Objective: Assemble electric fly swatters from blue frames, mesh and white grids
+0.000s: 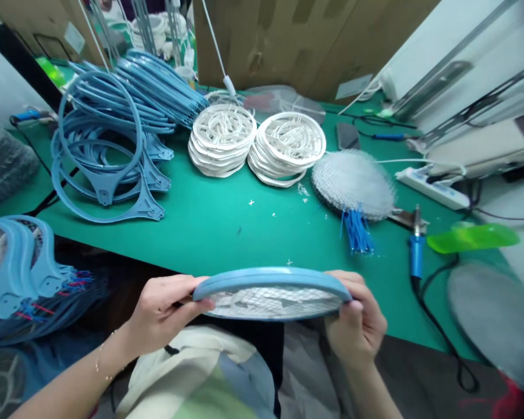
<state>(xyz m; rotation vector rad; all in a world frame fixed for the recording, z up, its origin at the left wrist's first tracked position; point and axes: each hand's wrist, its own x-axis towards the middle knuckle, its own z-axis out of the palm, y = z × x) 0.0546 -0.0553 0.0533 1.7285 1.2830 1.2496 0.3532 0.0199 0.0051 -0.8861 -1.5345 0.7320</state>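
Observation:
Between both hands is a round blue racket head (271,276) with wire mesh inside its frame, tilted so that I see it nearly edge-on. My left hand (159,311) pinches its left rim, thumb below and fingers above. On the opposite rim my right hand (358,320) is closed, the thumb pressed against the frame's edge. The held piece hangs over the table's front edge, just above my lap. Beyond it lie two stacks of white rings (222,139) and a pile of round mesh discs (353,180) with blue wires (357,231) sticking out.
Blue racket frames (146,203) are heaped at the back left. Meshed blue frames with wires (39,256) stand at the left edge. To the right are a blue-handled soldering iron (416,256), a green plastic piece (474,237), a power strip (432,187) and more mesh discs (493,308).

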